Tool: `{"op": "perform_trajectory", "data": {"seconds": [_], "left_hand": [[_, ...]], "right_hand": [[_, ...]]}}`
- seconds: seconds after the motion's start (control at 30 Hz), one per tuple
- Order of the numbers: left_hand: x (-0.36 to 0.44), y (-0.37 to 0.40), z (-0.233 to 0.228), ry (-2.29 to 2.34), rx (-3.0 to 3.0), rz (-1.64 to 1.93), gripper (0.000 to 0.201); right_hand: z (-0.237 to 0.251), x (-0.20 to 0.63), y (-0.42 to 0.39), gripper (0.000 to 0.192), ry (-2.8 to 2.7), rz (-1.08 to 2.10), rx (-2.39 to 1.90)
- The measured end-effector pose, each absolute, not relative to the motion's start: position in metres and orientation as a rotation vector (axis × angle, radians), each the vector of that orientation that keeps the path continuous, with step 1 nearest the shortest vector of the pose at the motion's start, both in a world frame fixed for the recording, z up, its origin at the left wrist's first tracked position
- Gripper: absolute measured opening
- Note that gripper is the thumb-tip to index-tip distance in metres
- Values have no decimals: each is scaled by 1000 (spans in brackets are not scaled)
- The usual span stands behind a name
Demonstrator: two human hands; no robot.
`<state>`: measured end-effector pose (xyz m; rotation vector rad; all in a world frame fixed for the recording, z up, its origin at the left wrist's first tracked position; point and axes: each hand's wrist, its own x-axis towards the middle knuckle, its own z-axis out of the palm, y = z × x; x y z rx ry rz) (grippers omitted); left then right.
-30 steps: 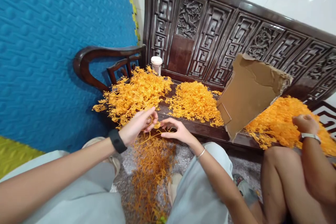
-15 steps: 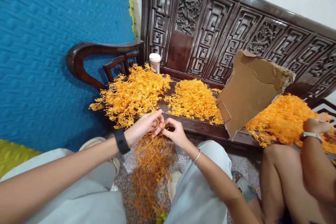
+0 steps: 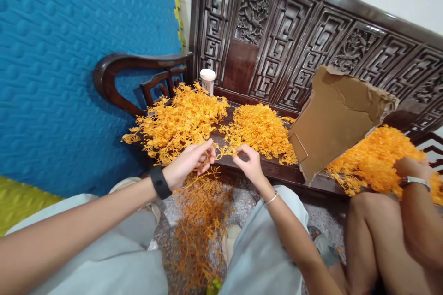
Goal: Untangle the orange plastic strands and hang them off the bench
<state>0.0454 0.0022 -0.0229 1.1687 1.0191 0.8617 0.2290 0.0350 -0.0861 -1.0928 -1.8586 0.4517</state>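
My left hand, with a black band on the wrist, pinches one end of a thin orange plastic sprig at the front edge of a dark carved wooden bench. My right hand, wearing a thin bracelet, holds the sprig's other end beside the middle orange pile. A bigger loose pile of orange sprigs lies on the bench's left end, just beyond my left hand. Stripped orange stems are heaped on the floor between my knees.
A torn cardboard sheet leans on the bench, separating off a third orange pile. Another person's hand with a watch rests at that pile. A small white-capped jar stands at the backrest. A blue foam mat covers the left.
My hands have moved apart, the right one going up and right toward the middle pile, with a sprig stretched between them. The other person's hand shifted slightly at the right pile.
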Motion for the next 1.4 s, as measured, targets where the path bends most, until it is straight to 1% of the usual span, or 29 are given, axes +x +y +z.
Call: {"op": "perform_trajectory", "data": {"seconds": [0.2, 0.57, 0.67, 0.73, 0.83, 0.93, 1.03, 1.17, 1.3, 1.4], "left_hand": [[49, -2, -20, 985, 1184, 854, 33], [72, 3, -26, 998, 1144, 925, 30], [68, 2, -25, 1052, 1113, 959, 30], [58, -1, -21, 1138, 1098, 969, 33], [39, -1, -15, 1195, 1106, 1004, 33], [28, 6, -16, 1187, 1152, 1030, 32], [28, 12, -26, 1298, 1200, 959, 35], [26, 11, -36, 1454, 1214, 907, 40], [21, 10, -34, 1421, 1260, 955, 38], [20, 10, -30, 1352, 1280, 945, 36]], "right_hand": [[-75, 248, 34, 7, -1972, 409, -1056], [-88, 242, 43, 20, -1862, 27, -1304], [-87, 272, 54, 23, -1689, -39, -1421], [-88, 309, 63, 24, -1440, -89, -1528], [-95, 366, 77, 20, -1171, -164, -1594], [-107, 399, 89, 20, -1077, -126, -1676], [-117, 410, 101, 21, -1029, -126, -1782], [-125, 410, 114, 24, -1052, -90, -1914], [-128, 398, 123, 27, -1165, 11, -2006], [-128, 387, 126, 26, -1228, 49, -1983]]}}
